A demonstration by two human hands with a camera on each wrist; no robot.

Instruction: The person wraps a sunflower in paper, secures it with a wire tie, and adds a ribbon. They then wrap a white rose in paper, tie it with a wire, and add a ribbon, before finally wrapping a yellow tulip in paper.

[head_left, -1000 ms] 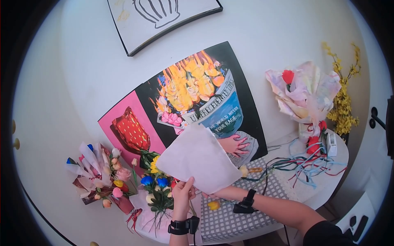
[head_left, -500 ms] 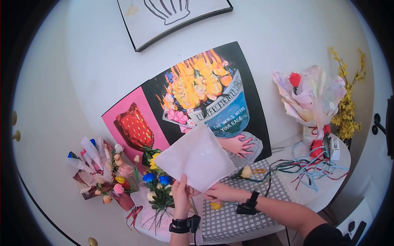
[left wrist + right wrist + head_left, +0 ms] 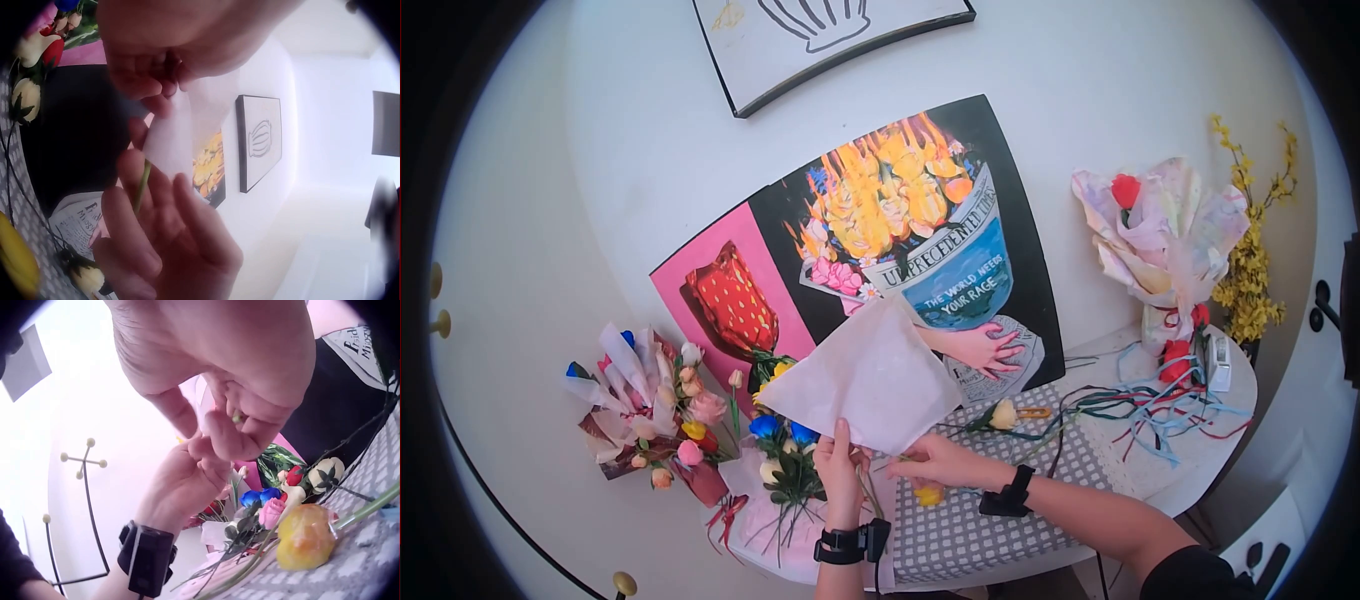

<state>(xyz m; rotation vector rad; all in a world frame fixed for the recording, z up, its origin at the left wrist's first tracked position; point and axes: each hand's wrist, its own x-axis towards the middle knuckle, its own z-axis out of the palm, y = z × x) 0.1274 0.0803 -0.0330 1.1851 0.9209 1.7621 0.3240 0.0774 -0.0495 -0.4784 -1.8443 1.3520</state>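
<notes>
A pale pinkish-white wrapping sheet [image 3: 865, 385] stands spread in front of the painting in the head view. My left hand [image 3: 840, 470] pinches its lower corner between thumb and fingers, as the left wrist view also shows. To the right, my right hand [image 3: 940, 464] is at the sheet's lower tip with curled fingers. A thin green stem [image 3: 142, 182] passes between those fingers and runs up to the sheet in the left wrist view. The stem's upper part is hidden by the sheet. Below the hands, a yellow flower [image 3: 306, 537] lies on the checked cloth.
Blue roses [image 3: 766, 426] and other loose flowers lie left of the hands on pink paper. A wrapped bouquet [image 3: 635, 390] stands farther left, another [image 3: 1160, 235] at the right. Tangled ribbons [image 3: 1140, 410] and a cream rose [image 3: 1002, 414] lie on the table's right side.
The sheet has tilted and shifted left, its lower tip rising. My right hand, at first partly hidden behind the sheet, now shows below it. The head view has turned slightly.
</notes>
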